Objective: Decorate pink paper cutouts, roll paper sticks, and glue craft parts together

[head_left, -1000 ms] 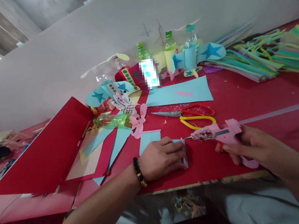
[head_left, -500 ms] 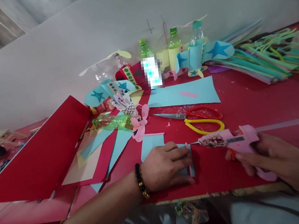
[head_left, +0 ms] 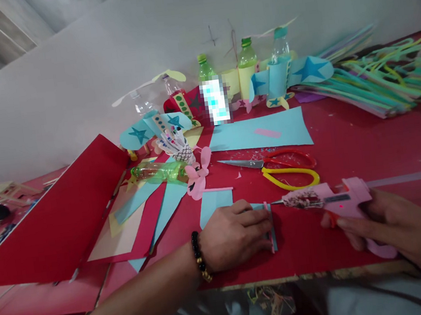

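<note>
My left hand (head_left: 230, 237) lies over a light blue paper piece (head_left: 274, 231), its fingers stretched out and pressing down at a thin pink strip (head_left: 272, 247) along the right edge. Much of that paper is hidden beneath the hand. Gripped in my right hand (head_left: 387, 222) is a pink hot glue gun (head_left: 346, 201), with a finger at its orange trigger and a small red light lit. Its metal nozzle points left and meets, or nearly meets, the strip's upper end. Behind my left hand is another blue paper piece (head_left: 218, 202) edged with a pink strip.
Scissors (head_left: 292, 180) with red and yellow handles lie beyond the glue gun. A blue sheet (head_left: 246, 135), a green bottle (head_left: 158, 172), a pen holder (head_left: 184, 154) and pink paper cutouts (head_left: 198, 179) are farther back. Decorated bottles (head_left: 278, 80) and colourful sticks (head_left: 370, 86) line the wall.
The view has shifted slightly. My left hand stays on the paper, and the glue gun's nozzle remains by the pink strip's upper end.
</note>
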The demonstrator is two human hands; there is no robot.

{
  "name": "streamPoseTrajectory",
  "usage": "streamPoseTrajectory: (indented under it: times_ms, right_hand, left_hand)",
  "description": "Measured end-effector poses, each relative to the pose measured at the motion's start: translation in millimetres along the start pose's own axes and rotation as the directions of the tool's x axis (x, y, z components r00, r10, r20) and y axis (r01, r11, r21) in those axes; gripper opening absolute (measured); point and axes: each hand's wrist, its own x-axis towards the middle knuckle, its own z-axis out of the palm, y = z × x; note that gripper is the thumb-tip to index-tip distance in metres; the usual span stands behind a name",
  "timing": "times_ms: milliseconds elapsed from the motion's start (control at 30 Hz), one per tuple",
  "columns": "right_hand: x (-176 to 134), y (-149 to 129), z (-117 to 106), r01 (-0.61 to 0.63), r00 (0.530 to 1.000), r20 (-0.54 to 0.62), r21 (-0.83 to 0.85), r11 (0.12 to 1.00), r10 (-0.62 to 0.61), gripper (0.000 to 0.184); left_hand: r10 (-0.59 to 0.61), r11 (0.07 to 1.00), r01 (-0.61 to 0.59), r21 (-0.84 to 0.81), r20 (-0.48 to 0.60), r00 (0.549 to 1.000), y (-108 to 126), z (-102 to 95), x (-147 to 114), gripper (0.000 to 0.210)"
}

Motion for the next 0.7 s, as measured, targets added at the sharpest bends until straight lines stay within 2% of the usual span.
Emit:
streamPoseTrajectory:
  times_ms: [233,400,567,700]
  right_hand:
    - [0.4,-0.3,-0.2,0.006,1.0,-0.027,-0.018,1.0,-0.007,0.037]
    - [1.0,-2.2,-2.3,-0.027,1.0,-0.001,-0.052,0.998,0.027,0.037]
    - [2.2,2.7,-3.5,-0.036,0.999,-0.017,-0.075,0.997,0.034,0.034]
    - [-2.0,0.0,3.3,-0.07,0.992,-0.108,-0.034,0.997,0.066,0.035]
  left_hand:
    - [0.003,1.0,-0.003,0.012,-0.01,1.0,1.5,-1.1,1.5,0.034]
    - [-0.005,1.0,0.005,-0.005,-0.021,1.0,1.8,0.0,0.3,0.035]
    - [-0.044,0.999,0.044,-0.015,0.014,0.999,2.3,1.2,-1.4,0.038]
    - [-0.05,0.998,0.05,-0.026,-0.001,0.999,2.8,2.5,-1.0,0.038]
